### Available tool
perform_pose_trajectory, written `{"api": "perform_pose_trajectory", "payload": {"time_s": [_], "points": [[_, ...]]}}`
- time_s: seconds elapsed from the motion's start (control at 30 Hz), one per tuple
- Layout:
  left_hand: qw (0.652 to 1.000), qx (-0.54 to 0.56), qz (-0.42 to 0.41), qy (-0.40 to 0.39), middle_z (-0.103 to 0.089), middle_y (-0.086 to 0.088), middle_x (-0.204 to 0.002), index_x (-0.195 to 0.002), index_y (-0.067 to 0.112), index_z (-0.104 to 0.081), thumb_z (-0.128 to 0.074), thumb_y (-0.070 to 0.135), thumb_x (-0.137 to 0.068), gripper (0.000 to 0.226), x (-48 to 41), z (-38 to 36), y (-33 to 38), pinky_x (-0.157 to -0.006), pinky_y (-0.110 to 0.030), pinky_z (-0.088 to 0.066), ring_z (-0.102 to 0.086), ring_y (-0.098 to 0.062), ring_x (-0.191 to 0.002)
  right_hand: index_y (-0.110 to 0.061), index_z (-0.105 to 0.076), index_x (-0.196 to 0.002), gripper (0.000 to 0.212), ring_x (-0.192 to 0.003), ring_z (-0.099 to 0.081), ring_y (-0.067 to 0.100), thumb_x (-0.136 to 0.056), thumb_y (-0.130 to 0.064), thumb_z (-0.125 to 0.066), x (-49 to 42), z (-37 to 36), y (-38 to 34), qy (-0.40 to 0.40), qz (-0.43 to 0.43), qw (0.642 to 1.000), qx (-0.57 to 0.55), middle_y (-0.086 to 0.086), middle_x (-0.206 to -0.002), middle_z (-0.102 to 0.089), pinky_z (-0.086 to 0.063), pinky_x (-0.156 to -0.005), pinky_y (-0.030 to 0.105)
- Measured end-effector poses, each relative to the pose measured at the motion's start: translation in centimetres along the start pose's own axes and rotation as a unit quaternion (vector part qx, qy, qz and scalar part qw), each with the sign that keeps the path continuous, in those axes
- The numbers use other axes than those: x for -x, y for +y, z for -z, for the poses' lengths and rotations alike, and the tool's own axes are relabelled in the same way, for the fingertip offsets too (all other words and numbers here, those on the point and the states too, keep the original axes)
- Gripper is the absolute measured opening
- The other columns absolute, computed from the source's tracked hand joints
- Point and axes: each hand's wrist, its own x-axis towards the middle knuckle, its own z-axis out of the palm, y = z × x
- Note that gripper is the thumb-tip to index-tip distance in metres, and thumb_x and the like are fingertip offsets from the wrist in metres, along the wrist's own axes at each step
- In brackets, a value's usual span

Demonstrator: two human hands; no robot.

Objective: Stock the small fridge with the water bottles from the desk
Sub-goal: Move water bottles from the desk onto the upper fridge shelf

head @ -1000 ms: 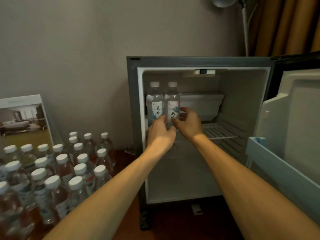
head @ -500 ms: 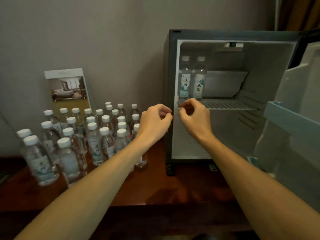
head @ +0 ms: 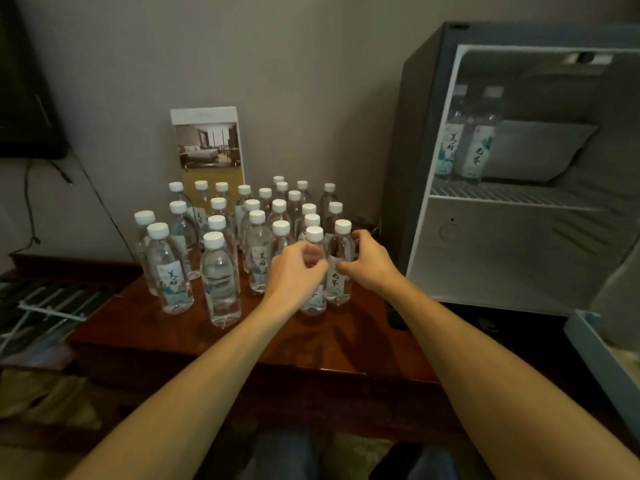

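Several white-capped water bottles (head: 221,271) stand in a cluster on the brown desk (head: 346,344). My left hand (head: 294,271), fingers loosely curled, hovers in front of a front-row bottle (head: 314,237). My right hand (head: 369,263) curls beside the neighbouring bottle (head: 341,251), thumb near its label; no firm grip shows. To the right, the small fridge (head: 426,168) stands open. Two bottles (head: 479,150) stand at the left end of its wire shelf (head: 526,197).
A brochure card (head: 207,143) leans on the wall behind the bottles. The fridge door's pale blue shelf (head: 602,355) juts out at lower right. A dark screen (head: 24,98) and a cable (head: 31,202) hang at left. Slatted items (head: 48,306) lie left of the desk.
Both hands have left the fridge shelf and moved left and down to the front bottles on the desk. My view turned left with them. The two fridge bottles stayed put.
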Motion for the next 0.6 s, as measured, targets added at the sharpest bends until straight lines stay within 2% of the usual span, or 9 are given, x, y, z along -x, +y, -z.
{"api": "perform_pose_trajectory", "payload": {"time_s": [0.1,0.17,0.37,0.47,0.6], "points": [[1.0,0.009,0.011,-0.015,-0.072,0.015,-0.098,-0.115,0.023,-0.073,-0.07,0.027,-0.096,0.019,-0.1,-0.7,-1.5,-0.087,-0.042,-0.063,-0.071,-0.01,-0.093,-0.018,-0.034,-0.151,0.082,-0.133,-0.054,0.029,-0.085,-0.017,-0.082,-1.3,-1.1,0.5,0.014,-0.016,1.0,-0.008,0.008,-0.147,-0.051,-0.053,-0.105,0.049],[1.0,0.018,0.016,-0.016,-0.074,0.013,-0.099,-0.111,0.026,-0.073,-0.071,0.029,-0.095,0.016,-0.2,-1.0,-2.3,-0.085,-0.045,-0.064,-0.072,-0.011,-0.094,-0.018,-0.032,-0.152,0.084,-0.132,-0.055,0.029,-0.085,-0.018,-0.082,-1.8,-1.6,0.8,0.016,-0.021,1.0,-0.012,0.009,-0.146,-0.052,-0.052,-0.105,0.047],[0.999,0.021,0.014,-0.035,-0.074,0.013,-0.094,-0.108,0.028,-0.072,-0.071,0.026,-0.094,0.014,-0.2,-1.8,-3.2,-0.08,-0.045,-0.065,-0.071,-0.007,-0.093,-0.019,-0.038,-0.143,0.069,-0.126,-0.061,0.03,-0.088,-0.019,-0.079,-2.2,-2.5,1.6,0.033,-0.027,0.999,-0.028,0.008,-0.136,-0.06,-0.053,-0.098,0.045],[0.999,0.02,-0.004,-0.038,-0.074,0.013,-0.097,-0.115,0.021,-0.074,-0.071,0.023,-0.094,0.021,-0.3,-2.2,-2.9,-0.083,-0.035,-0.064,-0.07,-0.001,-0.093,-0.018,-0.041,-0.141,0.067,-0.124,-0.062,0.028,-0.087,-0.018,-0.081,-1.7,-1.9,1.7,0.044,-0.027,0.998,-0.026,0.007,-0.135,-0.061,-0.054,-0.098,0.044],[0.998,0.029,-0.043,-0.039,-0.073,0.013,-0.109,-0.125,0.019,-0.07,-0.076,0.027,-0.093,0.033,0.1,-2.7,-1.8,-0.085,-0.011,-0.05,-0.067,0.001,-0.101,-0.018,-0.043,-0.142,0.07,-0.12,-0.063,0.023,-0.084,-0.022,-0.083,0.0,0.5,1.6,0.044,-0.006,0.998,-0.038,0.003,-0.132,-0.062,-0.056,-0.098,0.041]]}}
